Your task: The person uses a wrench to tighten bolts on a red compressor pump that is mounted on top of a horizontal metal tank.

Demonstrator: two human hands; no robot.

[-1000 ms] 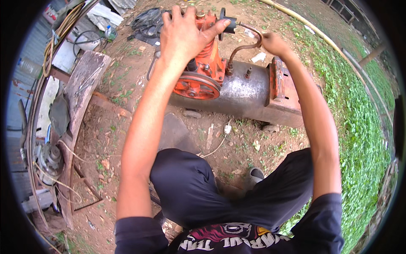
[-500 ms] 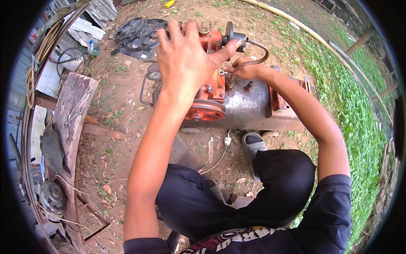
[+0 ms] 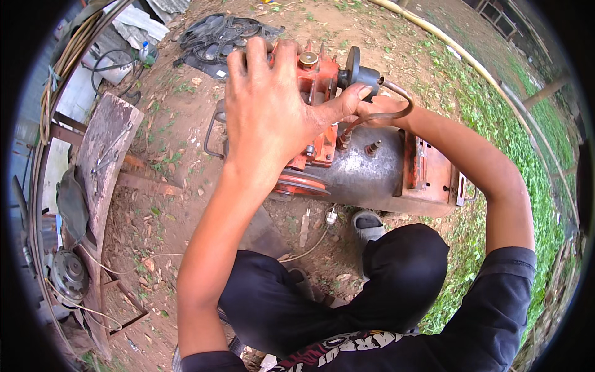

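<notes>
1. Nearest are the person's dark trousers, with a grey sandal just beyond the right knee.
2. Past the knees, a white plug lies on the bare earth, near the tank.
3. The grey metal tank stretches left to right, an orange bracket on its right part.
4. The orange pump stands on the tank, a red pulley on its near side.
5. The left hand is over the pump's top, grip spread wide, thumb against a black cylinder at the right.
6. The right hand reaches in beside the curved copper pipe; its fingers are mostly hidden, so I cannot tell whether that grip holds anything.
7. Far left lies a tangled black bundle; far right, a yellowish pole.
</notes>
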